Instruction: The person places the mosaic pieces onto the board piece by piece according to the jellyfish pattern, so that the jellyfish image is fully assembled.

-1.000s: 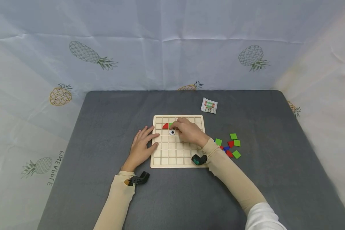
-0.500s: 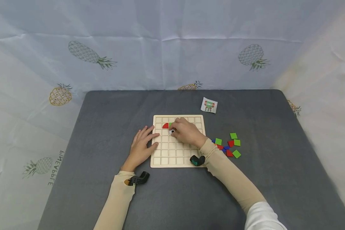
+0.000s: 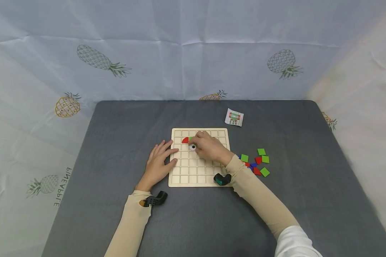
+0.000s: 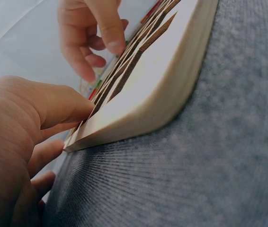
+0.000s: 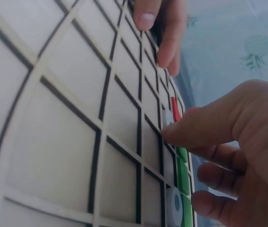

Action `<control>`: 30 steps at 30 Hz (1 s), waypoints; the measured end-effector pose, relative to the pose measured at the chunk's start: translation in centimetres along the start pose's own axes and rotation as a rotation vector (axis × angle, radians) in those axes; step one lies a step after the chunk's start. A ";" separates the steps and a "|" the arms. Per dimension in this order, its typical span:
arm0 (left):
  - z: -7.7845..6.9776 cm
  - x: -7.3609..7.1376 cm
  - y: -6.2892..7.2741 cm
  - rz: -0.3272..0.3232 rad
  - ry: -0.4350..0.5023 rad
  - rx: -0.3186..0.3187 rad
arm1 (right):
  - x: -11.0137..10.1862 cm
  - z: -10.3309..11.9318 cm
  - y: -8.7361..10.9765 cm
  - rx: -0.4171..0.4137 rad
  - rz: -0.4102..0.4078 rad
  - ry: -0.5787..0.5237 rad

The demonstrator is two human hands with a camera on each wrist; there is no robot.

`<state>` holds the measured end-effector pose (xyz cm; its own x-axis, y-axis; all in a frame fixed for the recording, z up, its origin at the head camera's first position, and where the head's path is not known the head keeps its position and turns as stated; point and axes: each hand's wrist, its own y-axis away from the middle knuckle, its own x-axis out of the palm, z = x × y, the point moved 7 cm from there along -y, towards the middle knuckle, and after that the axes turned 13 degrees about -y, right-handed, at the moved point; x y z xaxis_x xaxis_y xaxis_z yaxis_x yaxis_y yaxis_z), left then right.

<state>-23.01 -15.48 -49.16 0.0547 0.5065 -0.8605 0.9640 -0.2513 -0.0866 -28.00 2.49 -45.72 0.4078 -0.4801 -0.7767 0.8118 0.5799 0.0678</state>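
My left hand (image 3: 158,165) lies with fingers spread along the left edge of a wooden grid board (image 3: 184,180), fingertips and thumb on its rim. My right hand (image 3: 209,147) is over the upper middle of the board, fingers loosely bent. Its fingertips are right at a white eye tile (image 3: 192,146) lying in a cell. In the right wrist view the thumb touches near this tile, and a second eye tile (image 5: 174,207) sits farther along beside green tiles (image 5: 184,177). A red quarter-circle tile (image 3: 185,140) lies up and left of the fingers. The right hand hides part of the upper rows.
Right of the board lie several loose tiles: green squares (image 3: 265,172), red pieces (image 3: 256,171) and blue ones (image 3: 253,165). A small printed pattern card (image 3: 234,117) lies behind the board. The dark grey tabletop (image 3: 132,121) backs onto a pineapple-print curtain (image 3: 161,71).
The right thumb was over the eye tile half a second ago; now it has shifted slightly and more of the tile shows. The left hand and the board stay put.
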 end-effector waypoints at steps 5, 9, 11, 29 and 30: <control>0.1 0.0 0.0 0.008 0.006 -0.008 | -0.9 -0.2 0.7 0.024 -0.006 -0.137; 0.1 0.1 0.0 0.014 0.009 -0.014 | -2.0 -0.3 1.4 0.017 -0.036 -0.253; 0.2 0.1 0.0 0.014 0.006 -0.012 | -2.4 -0.4 1.9 0.014 -0.042 -0.287; 0.2 0.2 0.0 0.014 -0.001 -0.010 | -6.1 -1.9 6.1 -0.005 -0.193 -0.305; 0.2 0.2 0.0 0.013 -0.001 -0.011 | -6.2 -2.0 6.2 0.002 -0.197 -0.302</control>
<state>-23.00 -15.52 -49.42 0.0670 0.5022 -0.8621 0.9659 -0.2491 -0.0700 -26.32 10.44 -41.74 0.3484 -0.7552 -0.5552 0.8876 0.4561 -0.0635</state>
